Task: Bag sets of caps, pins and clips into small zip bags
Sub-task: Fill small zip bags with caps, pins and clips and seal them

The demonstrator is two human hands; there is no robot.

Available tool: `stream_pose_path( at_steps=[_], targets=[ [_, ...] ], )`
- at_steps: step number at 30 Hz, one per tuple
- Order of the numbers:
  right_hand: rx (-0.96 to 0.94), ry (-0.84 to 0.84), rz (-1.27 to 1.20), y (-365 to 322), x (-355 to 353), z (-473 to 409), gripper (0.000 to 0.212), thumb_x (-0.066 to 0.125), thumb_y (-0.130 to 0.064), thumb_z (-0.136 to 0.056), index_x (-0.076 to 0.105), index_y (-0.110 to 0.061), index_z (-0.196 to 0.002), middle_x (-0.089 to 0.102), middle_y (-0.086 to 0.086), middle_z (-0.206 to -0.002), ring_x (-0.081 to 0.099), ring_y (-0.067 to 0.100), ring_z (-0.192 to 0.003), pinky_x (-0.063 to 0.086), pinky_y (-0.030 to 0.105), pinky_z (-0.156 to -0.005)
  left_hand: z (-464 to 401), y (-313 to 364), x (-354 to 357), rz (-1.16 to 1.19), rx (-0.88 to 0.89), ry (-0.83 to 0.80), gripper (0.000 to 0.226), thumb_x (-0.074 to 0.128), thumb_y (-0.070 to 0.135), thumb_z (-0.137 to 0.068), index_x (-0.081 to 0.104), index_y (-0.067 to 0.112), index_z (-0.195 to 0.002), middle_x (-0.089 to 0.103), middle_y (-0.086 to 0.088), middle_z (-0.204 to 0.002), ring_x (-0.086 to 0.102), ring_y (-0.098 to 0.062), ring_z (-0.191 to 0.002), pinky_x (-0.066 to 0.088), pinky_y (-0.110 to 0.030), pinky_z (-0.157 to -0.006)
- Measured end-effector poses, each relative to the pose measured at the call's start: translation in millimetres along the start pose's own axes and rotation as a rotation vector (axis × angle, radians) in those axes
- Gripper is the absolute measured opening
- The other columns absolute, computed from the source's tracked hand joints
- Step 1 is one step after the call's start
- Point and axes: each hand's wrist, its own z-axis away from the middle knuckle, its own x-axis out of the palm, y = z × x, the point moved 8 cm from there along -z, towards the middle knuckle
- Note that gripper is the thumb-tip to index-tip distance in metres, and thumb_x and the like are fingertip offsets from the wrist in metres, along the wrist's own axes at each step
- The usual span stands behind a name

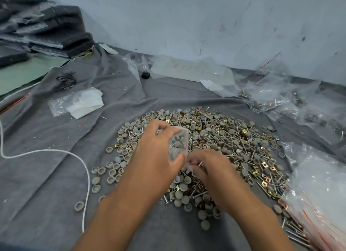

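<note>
Left hand (159, 144) grips a small zip bag (178, 144) above the heap of caps, pins and clips (224, 147); right hand (207, 166) pinches a pin (200, 164) at the bag's near mouth. We judge the pin could snag the plastic edge and drop. We see grey caps in the bag. Filled bags (280, 100) lie far right, empty bags (322, 194) near right.

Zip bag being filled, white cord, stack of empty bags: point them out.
zip bag (178, 144): head view, its cap-filled middle.
white cord (56, 151): head view, top of its loop.
stack of empty bags (322, 190): head view, top sheet.
</note>
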Motion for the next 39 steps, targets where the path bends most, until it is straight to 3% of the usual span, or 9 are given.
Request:
stream_pose_path(
  at_steps=[5,11,17,23,27,30,33,36,39],
  targets=[
    [-0.154,0.486,-0.276,-19,-67,17,0.009,0.063,-0.03,-0.096,0.065,-0.03,-0.106,0.065,-0.02,-0.096,0.064,0.003,-0.084,0.047,0.01,-0.069,1,9,10,-0.011,-0.008,-0.036,0.043,0.073,0.035,-0.084,0.055,0.035,-0.123,0.029,0.023,-0.115,0.043,0.02,-0.091,0.044,-0.005,-0.068],
    [-0.269,0.447,-0.108,-40,-58,24,0.016,0.068,-0.025,-0.093,0.07,-0.019,-0.108,0.061,-0.012,-0.102,0.056,-0.01,-0.088,0.042,0.003,-0.078,2,23,17,-0.001,0.001,-0.058,0.034,0.074,0.035,-0.084,0.059,0.038,-0.114,0.031,0.023,-0.118,0.048,0.013,-0.089,0.04,-0.005,-0.064],
    [-0.392,0.732,-0.132,-49,-79,41,0.017,0.079,-0.019,-0.087,0.065,-0.01,-0.089,0.062,-0.005,-0.083,0.053,-0.005,-0.078,0.041,0.004,-0.072,4,18,14,0.004,-0.008,-0.062,0.037,0.07,0.036,-0.084,0.055,0.039,-0.117,0.032,0.023,-0.116,0.053,0.007,-0.084,0.055,-0.017,-0.065],
    [-0.428,0.65,0.049,-54,-61,31,0.012,0.074,-0.027,-0.093,0.076,-0.016,-0.092,0.072,-0.009,-0.097,0.061,0.013,-0.089,0.05,0.029,-0.082,2,22,15,0.061,0.042,-0.061,0.034,0.075,0.03,-0.078,0.061,0.039,-0.108,0.038,0.024,-0.113,0.052,0.009,-0.096,0.045,-0.013,-0.073],
    [-0.341,0.696,-0.08,-41,-68,28,0.013,0.066,-0.03,-0.097,0.074,-0.02,-0.102,0.065,-0.012,-0.106,0.058,0.008,-0.099,0.041,0.015,-0.091,-1,20,13,0.071,0.049,-0.033,0.039,0.075,0.033,-0.081,0.06,0.038,-0.118,0.035,0.025,-0.111,0.043,0.016,-0.104,0.042,-0.002,-0.074],
    [-0.117,0.399,-0.043,-11,-50,12,0.011,0.064,-0.037,-0.096,0.068,-0.032,-0.105,0.059,-0.021,-0.106,0.057,0.0,-0.095,0.05,0.021,-0.086,-4,9,1,0.061,-0.008,0.025,0.05,0.076,0.033,-0.079,0.059,0.031,-0.126,0.035,0.024,-0.113,0.04,0.018,-0.107,0.034,0.008,-0.073],
    [-0.005,0.006,0.141,6,-9,8,0.035,0.064,-0.047,-0.094,0.058,-0.047,-0.128,0.053,-0.025,-0.125,0.05,-0.002,-0.115,0.047,0.025,-0.101,-7,3,-29,0.048,-0.043,0.212,0.053,0.078,0.03,-0.078,0.06,0.021,-0.128,0.04,0.017,-0.118,0.045,0.013,-0.102,0.029,0.011,-0.078],
    [-0.027,-0.091,0.246,3,8,5,0.044,0.06,-0.049,-0.096,0.049,-0.05,-0.139,0.045,-0.022,-0.125,0.045,0.003,-0.117,0.045,0.024,-0.097,-4,2,-48,0.003,-0.035,0.318,0.049,0.076,0.027,-0.08,0.062,0.016,-0.126,0.042,0.01,-0.122,0.046,0.006,-0.095,0.035,0.007,-0.078],
    [-0.037,-0.08,0.276,1,8,3,0.029,0.059,-0.041,-0.099,0.056,-0.047,-0.127,0.043,-0.019,-0.122,0.045,0.005,-0.112,0.045,0.023,-0.09,-2,-1,-30,-0.083,-0.054,0.162,0.049,0.074,0.031,-0.082,0.059,0.021,-0.128,0.032,0.019,-0.117,0.046,0.001,-0.085,0.041,0.0,-0.059]
  ],
)
